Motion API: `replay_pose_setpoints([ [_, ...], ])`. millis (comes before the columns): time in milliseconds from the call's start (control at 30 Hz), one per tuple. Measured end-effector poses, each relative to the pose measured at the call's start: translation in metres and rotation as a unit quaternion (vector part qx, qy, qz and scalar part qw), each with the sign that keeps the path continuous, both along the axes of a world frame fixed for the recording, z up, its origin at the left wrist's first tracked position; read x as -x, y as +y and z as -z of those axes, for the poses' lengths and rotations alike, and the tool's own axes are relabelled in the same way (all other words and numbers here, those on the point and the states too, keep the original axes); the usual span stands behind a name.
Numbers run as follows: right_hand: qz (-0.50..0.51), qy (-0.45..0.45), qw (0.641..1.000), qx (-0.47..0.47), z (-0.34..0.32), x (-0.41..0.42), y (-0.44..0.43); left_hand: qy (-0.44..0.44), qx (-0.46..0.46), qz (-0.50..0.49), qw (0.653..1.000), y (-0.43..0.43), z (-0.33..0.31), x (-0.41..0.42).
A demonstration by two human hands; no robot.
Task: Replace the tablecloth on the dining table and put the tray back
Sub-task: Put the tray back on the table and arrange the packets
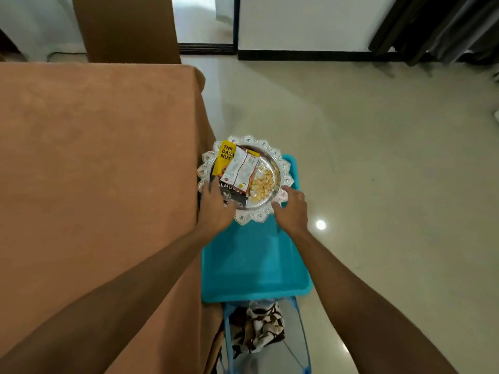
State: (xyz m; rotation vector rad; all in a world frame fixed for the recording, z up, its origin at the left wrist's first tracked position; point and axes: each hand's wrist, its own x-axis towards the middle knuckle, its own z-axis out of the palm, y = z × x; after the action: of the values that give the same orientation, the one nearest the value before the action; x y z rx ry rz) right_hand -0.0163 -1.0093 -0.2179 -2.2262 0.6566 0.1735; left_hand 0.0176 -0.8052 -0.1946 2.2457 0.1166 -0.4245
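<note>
Your left hand (216,209) curls over the near-left edge of the tray (286,168), thumb lying on top of it, and your right hand (293,209) pinches the near-right rim between thumb and fingers. The tray is round, shiny silver metal with a scalloped, petal-like embossed border. It sits just beside the table's edge, over the far end of a smooth turquoise plastic top (253,260) with rounded corners. You cannot tell whether it rests there or is lifted clear.

On it lie a glossy yellow-and-black almond packet (225,155), a flat white packet (243,168) across that, and pale loose nuts (263,184). To your left a soft, matte brown tablecloth (94,157) covers the table and drapes down its side. Near your feet, crumpled brown-and-white patterned cloth (259,327) sits in a blue-framed basket.
</note>
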Motion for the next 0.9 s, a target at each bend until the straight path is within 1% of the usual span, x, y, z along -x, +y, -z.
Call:
replay_pose_setpoints([
  [33, 0.021, 0.010, 1.000, -0.004, 0.004, -0.015, -0.004, 0.048, 0.039, -0.078, 0.995, -0.004, 0.010, -0.014],
  [67, 0.034, 0.020, 0.999, -0.004, 0.010, -0.029, -0.007, 0.092, 0.066, -0.156, 0.981, -0.008, 0.014, -0.025],
  [133, 0.039, 0.045, 0.998, 0.006, 0.021, -0.050, -0.012, 0.165, 0.085, -0.281, 0.942, -0.016, 0.023, -0.044],
  [200, 0.021, 0.075, 0.997, 0.013, 0.033, -0.064, -0.017, 0.188, 0.126, -0.371, 0.901, -0.019, 0.032, -0.058],
  [233, 0.018, 0.088, 0.996, 0.014, 0.040, -0.070, -0.019, 0.191, 0.150, -0.399, 0.884, -0.021, 0.035, -0.066],
  [300, 0.023, 0.101, 0.994, 0.019, 0.050, -0.079, -0.022, 0.214, 0.169, -0.406, 0.872, -0.025, 0.047, -0.079],
  [400, 0.034, 0.089, 0.995, 0.023, 0.054, -0.082, -0.024, 0.219, 0.179, -0.397, 0.873, -0.028, 0.052, -0.086],
  [467, 0.047, 0.072, 0.996, 0.002, 0.051, -0.084, -0.029, 0.211, 0.193, -0.440, 0.851, -0.028, 0.051, -0.090],
  [500, 0.055, 0.069, 0.996, -0.010, 0.051, -0.084, -0.034, 0.213, 0.211, -0.449, 0.842, -0.027, 0.050, -0.090],
  [533, 0.063, 0.070, 0.995, -0.022, 0.049, -0.083, -0.038, 0.224, 0.224, -0.441, 0.840, -0.026, 0.053, -0.090],
  [700, 0.132, 0.036, 0.986, -0.099, 0.026, -0.064, -0.057, 0.211, 0.231, -0.410, 0.857, -0.027, 0.043, -0.079],
  [767, 0.180, 0.012, 0.972, -0.153, 0.014, -0.047, -0.060, 0.215, 0.240, -0.381, 0.867, -0.026, 0.026, -0.073],
  [800, 0.199, 0.000, 0.965, -0.172, 0.004, -0.034, -0.062, 0.220, 0.248, -0.377, 0.865, -0.026, 0.016, -0.069],
  [900, 0.249, -0.034, 0.948, -0.195, -0.013, -0.007, -0.062, 0.220, 0.274, -0.361, 0.864, -0.023, -0.005, -0.060],
])
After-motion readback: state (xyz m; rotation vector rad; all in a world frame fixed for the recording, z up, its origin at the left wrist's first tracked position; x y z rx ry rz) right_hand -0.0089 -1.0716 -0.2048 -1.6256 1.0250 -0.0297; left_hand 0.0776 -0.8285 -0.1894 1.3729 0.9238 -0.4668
